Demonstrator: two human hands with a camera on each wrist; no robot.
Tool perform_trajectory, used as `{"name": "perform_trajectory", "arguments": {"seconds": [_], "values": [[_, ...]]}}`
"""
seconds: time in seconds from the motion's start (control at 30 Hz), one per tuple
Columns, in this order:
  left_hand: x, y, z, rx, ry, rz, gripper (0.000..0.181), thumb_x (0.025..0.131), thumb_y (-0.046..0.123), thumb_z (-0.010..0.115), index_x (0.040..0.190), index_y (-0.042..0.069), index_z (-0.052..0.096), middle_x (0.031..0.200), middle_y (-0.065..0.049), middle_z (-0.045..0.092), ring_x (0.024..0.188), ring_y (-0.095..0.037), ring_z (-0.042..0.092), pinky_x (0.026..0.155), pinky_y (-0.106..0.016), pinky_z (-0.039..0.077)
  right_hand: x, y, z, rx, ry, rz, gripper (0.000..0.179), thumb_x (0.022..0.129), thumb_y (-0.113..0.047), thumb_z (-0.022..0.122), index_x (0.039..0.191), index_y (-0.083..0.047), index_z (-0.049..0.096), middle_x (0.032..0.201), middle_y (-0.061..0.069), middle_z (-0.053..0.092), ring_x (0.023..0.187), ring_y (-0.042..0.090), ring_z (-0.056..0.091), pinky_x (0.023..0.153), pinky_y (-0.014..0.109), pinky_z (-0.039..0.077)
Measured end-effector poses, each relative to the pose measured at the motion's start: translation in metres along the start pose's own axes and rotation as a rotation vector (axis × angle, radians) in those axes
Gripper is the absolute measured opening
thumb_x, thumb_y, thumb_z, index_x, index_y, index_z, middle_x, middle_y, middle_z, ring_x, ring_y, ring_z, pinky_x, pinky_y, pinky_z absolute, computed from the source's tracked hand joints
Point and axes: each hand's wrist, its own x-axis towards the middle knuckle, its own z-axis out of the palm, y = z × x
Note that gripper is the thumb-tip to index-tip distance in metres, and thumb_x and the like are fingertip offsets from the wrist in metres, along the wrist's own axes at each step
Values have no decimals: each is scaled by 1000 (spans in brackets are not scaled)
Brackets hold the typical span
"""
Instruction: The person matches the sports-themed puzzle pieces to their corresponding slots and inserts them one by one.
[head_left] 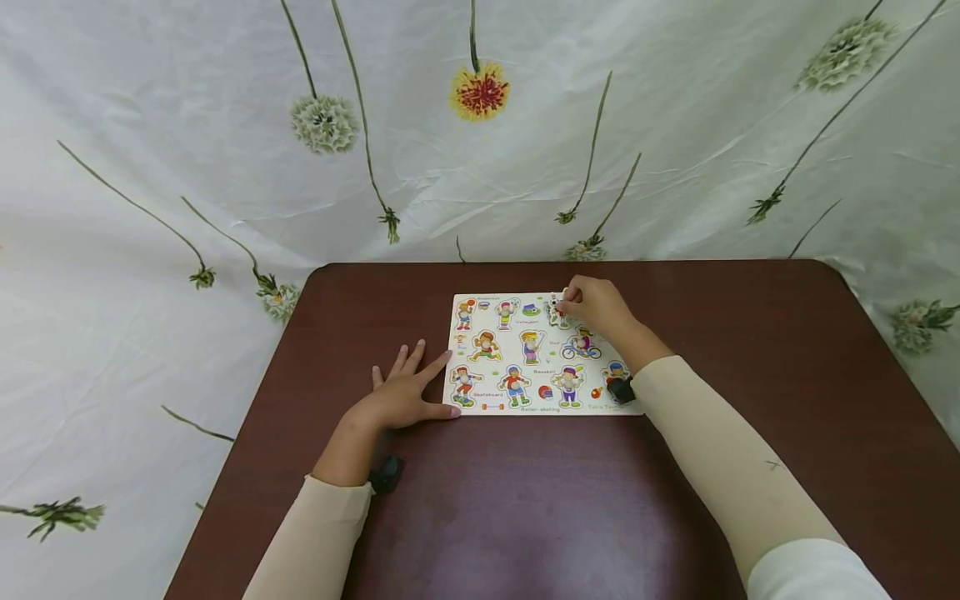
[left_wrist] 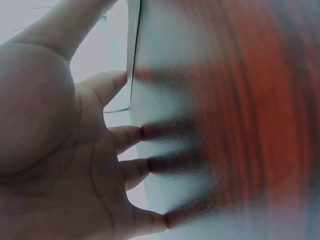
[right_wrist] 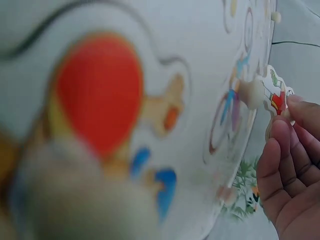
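Observation:
A white wooden peg puzzle board (head_left: 512, 348), printed with cartoon children at sports, lies on the table. My right hand (head_left: 600, 308) is over its top right corner, pinching a puzzle piece (right_wrist: 277, 97) between thumb and fingers. The piece shows a figure in red and is tilted up off the board in the right wrist view. At the board's left edge, my left hand (head_left: 401, 396) has its fingers spread, thumb and index finger touching the edge. The other fingertips rest on the table, as the left wrist view shows.
The dark brown table (head_left: 510, 500) has a glossy top. Behind it hangs a white cloth (head_left: 420, 167) with flower prints. Other figure pieces, such as a cyclist (head_left: 581, 346), sit in the board. Small black cameras are strapped at both wrists.

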Motion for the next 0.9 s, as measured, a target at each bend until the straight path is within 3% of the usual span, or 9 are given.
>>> {"name": "perform_trajectory", "arguments": {"seconds": [0.2,0.5,0.9], "values": [[-2,1,-1,-10,-3,3,101,84,61,74,163,33,17,171,-15,-7,157,-43,-11,112,-79,-11,1,-4,3,-22,-39,33,17,100,-24,65,93,-9,61,88,8,64,72,21,53,64,31,43],[-3,0,1,-3,-5,1,102,84,61,74,163,33,17,171,-16,-6,157,-44,-11,112,-80,-10,6,-6,6,-76,-185,63,12,102,-18,61,108,-7,61,100,11,66,80,22,57,68,31,46],[-1,-1,1,-7,-1,4,102,84,61,74,163,32,18,171,-17,-6,157,-45,-10,111,-81,-10,8,-3,10,-5,-181,113,17,101,-18,61,114,-6,61,105,12,64,84,22,57,71,31,48]]}}
